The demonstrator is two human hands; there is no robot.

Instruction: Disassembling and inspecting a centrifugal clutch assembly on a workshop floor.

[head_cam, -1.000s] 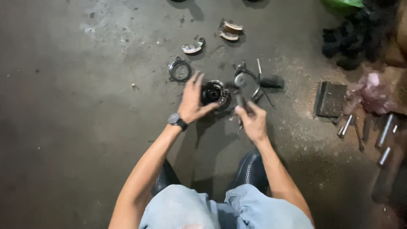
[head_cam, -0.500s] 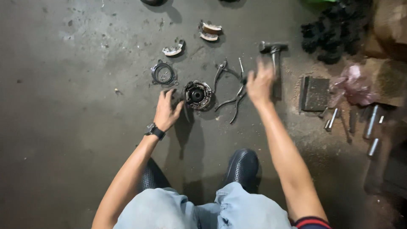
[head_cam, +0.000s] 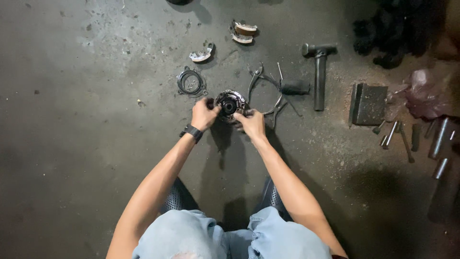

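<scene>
Two bare hands clasp a round metal hub point(head_cam: 230, 104) on the concrete floor point(head_cam: 86, 144): left hand point(head_cam: 203, 114) curled on its left rim, right hand point(head_cam: 251, 123) pinching its lower right edge. Pliers point(head_cam: 262, 86) lie just beside; a hammer point(head_cam: 319, 72) further right; open floor left.

round metal part point(head_cam: 230, 103): my fingers cover its left and lower right edges, so I cannot tell its full outline or how firmly I grip it.
left hand point(head_cam: 203, 114): fingertips are curled out of sight.
right hand point(head_cam: 251, 123): fingertips hidden against the part.
dark object at the top point(head_cam: 179, 2): cut off by the picture's edge.
black heap point(head_cam: 397, 29): too dark to identify.
metal rods point(head_cam: 438, 139): partly lost in shadow on the right.
</scene>
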